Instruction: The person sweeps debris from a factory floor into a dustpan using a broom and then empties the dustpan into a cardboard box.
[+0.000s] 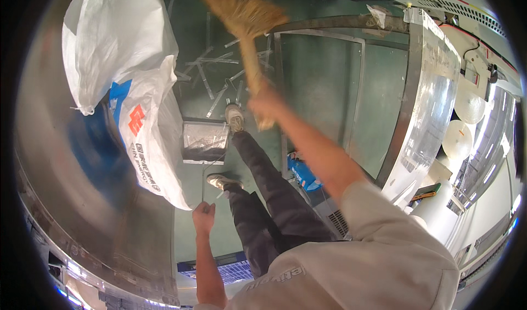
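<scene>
My right hand (265, 102) grips the handle of a straw broom (251, 57), reaching out to the far side. Its bristle head is blurred by motion over the green floor. My left hand (203, 218) is closed around the top of a thin rod. That rod leads down to a dustpan (204, 155) standing on the floor ahead of my feet. Several clear, narrow plastic strips (206, 82) lie scattered beyond the dustpan, below the broom head. Some shiny scraps seem to be in the pan, though I cannot make them out well.
A big white woven sack (123, 41) hangs at the left beside a shiny metal surface (66, 162). To the right stands a metal frame (396, 107) with a clear panel. A blue packet (303, 172) lies near my leg, and a blue grid-patterned thing (230, 271) sits behind my feet.
</scene>
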Demonstrator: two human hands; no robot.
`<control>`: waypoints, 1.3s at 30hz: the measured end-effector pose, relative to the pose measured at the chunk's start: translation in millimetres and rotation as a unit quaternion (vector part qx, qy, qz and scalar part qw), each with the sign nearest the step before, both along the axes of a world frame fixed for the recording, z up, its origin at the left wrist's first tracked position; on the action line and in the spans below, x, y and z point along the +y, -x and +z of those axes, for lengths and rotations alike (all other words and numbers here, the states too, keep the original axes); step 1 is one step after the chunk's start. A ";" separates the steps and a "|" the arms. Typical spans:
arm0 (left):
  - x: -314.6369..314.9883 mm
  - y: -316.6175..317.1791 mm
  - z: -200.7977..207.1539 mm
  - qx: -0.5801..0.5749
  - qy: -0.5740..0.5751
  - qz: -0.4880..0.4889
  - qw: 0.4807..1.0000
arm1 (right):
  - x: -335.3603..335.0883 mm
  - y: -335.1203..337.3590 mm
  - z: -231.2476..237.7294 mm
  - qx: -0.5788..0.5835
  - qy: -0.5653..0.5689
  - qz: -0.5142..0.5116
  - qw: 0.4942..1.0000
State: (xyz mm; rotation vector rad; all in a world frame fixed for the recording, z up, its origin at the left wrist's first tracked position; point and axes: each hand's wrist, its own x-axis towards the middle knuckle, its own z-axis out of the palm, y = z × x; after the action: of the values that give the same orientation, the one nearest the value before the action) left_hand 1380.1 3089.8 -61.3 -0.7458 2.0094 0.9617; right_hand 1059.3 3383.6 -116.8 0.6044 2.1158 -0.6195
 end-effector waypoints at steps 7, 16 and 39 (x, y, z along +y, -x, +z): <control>2.0 5.5 5.6 0.036 -0.035 0.011 0.999 | 37.5 -190.2 97.9 -0.169 0.284 -0.215 0.919; -0.6 -10.9 0.9 0.034 -0.028 -0.010 0.999 | -31.9 -116.1 63.4 -0.056 0.217 -0.326 0.919; -7.0 -38.2 -2.3 0.057 -0.027 -0.014 0.998 | 13.4 -293.6 170.6 -0.151 0.402 -0.384 0.817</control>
State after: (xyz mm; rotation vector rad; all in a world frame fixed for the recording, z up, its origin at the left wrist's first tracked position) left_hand 1418.3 3082.7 -63.6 -0.6457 2.0782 1.0589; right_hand 1352.8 3397.0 53.8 0.9564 1.0641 -1.6258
